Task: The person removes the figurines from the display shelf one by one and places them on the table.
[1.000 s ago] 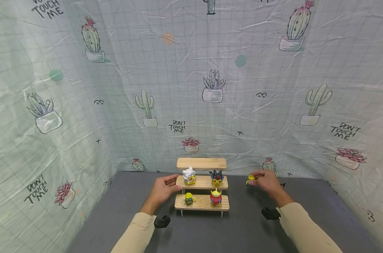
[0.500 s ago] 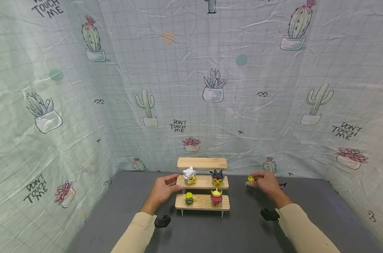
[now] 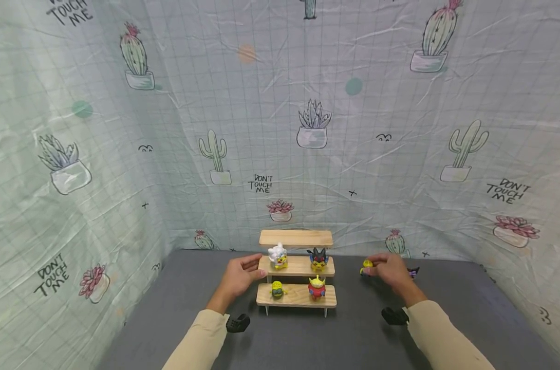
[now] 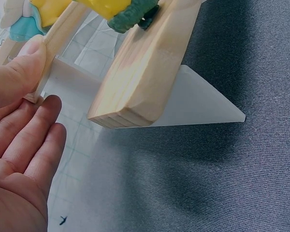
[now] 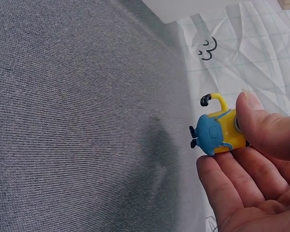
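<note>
A tiered display stand with three wooden planks stands on the grey table. My left hand (image 3: pixel 237 277) grips the left end of its middle plank (image 3: pixel 299 266), thumb on top and fingers below in the left wrist view. To the right of the stand, my right hand (image 3: pixel 392 271) pinches a small Minion figurine (image 5: pixel 210 135) in blue overalls, held above the table. A white-hooded yellow figurine (image 3: pixel 278 258) and a black-eared one (image 3: pixel 318 260) sit on the middle plank. The lower plank (image 3: pixel 298 299) bears a goggled yellow-green figurine (image 3: pixel 277 290) and a red-suited green alien figurine (image 3: pixel 316 290).
The stand's top plank (image 3: pixel 296 238) carries nothing. A dark purple-and-black object (image 3: pixel 414 272) lies behind my right hand, mostly hidden. Cactus-printed sheeting (image 3: pixel 326 174) rises behind the grey table (image 3: pixel 303 339) and along both sides.
Both hands hold nearly the same places. The Minion figurine has turned or dropped very slightly in my right hand, and the whole view has shifted a little.
</note>
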`<state>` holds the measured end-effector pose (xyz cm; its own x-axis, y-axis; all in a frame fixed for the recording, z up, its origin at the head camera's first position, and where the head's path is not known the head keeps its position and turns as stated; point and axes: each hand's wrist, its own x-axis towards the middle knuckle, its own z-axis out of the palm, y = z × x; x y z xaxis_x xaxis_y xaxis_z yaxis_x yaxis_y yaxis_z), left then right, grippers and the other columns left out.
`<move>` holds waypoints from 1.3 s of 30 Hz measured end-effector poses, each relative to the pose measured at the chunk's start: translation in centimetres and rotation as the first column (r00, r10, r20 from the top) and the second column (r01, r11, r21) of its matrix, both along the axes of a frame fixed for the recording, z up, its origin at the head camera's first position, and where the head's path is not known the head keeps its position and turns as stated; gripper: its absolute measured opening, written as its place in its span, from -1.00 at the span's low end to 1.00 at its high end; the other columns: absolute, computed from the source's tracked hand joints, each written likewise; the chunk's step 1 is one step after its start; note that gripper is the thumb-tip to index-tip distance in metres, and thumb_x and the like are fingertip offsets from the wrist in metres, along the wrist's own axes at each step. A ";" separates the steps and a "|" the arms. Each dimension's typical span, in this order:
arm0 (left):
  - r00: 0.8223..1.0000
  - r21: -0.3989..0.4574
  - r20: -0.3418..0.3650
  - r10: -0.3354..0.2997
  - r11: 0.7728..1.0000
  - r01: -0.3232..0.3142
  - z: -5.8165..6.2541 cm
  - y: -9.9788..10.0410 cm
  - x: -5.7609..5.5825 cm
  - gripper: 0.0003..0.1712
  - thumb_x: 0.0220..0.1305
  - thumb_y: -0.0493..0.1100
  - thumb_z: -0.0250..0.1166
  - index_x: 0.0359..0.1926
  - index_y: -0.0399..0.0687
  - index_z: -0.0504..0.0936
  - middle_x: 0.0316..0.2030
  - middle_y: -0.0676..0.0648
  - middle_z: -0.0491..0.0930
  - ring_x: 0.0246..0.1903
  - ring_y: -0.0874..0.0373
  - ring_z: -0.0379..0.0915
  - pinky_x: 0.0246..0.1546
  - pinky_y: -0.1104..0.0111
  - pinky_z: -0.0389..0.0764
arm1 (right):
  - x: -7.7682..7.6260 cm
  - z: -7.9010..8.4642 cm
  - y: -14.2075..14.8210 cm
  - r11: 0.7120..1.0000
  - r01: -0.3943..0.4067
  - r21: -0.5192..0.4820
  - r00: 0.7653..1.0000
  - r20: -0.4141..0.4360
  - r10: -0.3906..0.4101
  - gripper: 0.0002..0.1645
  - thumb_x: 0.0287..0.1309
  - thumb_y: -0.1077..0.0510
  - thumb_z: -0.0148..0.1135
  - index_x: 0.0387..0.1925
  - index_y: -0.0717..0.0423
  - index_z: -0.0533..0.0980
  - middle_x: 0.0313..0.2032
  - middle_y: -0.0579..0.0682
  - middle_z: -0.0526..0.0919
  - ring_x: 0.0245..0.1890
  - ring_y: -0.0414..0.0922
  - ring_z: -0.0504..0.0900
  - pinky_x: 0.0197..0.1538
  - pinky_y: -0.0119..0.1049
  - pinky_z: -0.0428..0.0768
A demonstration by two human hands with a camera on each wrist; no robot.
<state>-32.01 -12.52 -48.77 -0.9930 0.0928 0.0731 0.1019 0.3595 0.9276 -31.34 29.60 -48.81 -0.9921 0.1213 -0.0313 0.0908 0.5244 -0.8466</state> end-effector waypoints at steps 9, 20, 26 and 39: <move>1.000 0.011 0.009 0.004 1.000 -0.004 0.1 0.0 0.0 -0.35 0.26 -0.29 0.50 0.36 -0.22 0.58 0.35 -0.28 0.57 0.37 -0.23 0.50 0.26 0.09 0.71 | -0.1 -0.4 -0.1 1.000 -0.009 0.000 1.000 -0.003 0.009 -0.55 0.20 0.25 0.47 0.09 0.39 0.65 0.02 0.31 0.76 -0.04 0.05 0.75 0.03 -0.01 0.77; 1.000 0.008 0.022 -0.004 1.000 0.004 -0.1 0.0 0.0 -0.33 0.26 -0.26 0.50 0.39 -0.23 0.55 0.36 -0.28 0.56 0.38 -0.22 0.49 0.27 0.08 0.70 | -0.1 -1.1 -0.1 1.000 -0.001 0.000 1.000 0.000 0.001 -0.58 0.19 0.27 0.47 0.06 0.40 0.67 -0.04 0.27 0.78 -0.14 -0.05 0.73 -0.09 -0.15 0.76; 1.000 0.010 0.018 -0.005 1.000 0.005 -0.1 0.0 0.0 -0.33 0.26 -0.27 0.50 0.38 -0.24 0.56 0.35 -0.28 0.57 0.37 -0.22 0.50 0.26 0.09 0.71 | -0.1 -1.4 -0.2 1.000 -0.002 -0.014 1.000 -0.008 0.002 -0.57 0.16 0.27 0.48 0.05 0.41 0.66 -0.06 0.27 0.78 -0.16 -0.07 0.72 -0.14 -0.24 0.73; 0.999 0.032 0.012 -0.033 0.999 0.032 0.0 -0.2 0.0 -0.33 0.27 -0.28 0.49 0.39 -0.26 0.55 0.35 -0.31 0.55 0.38 -0.24 0.48 0.27 0.09 0.71 | -0.3 -2.0 -0.3 0.999 0.002 -0.041 0.999 0.034 -0.001 -0.51 0.16 0.28 0.49 0.11 0.41 0.64 0.01 0.31 0.75 -0.14 -0.06 0.73 -0.12 -0.21 0.78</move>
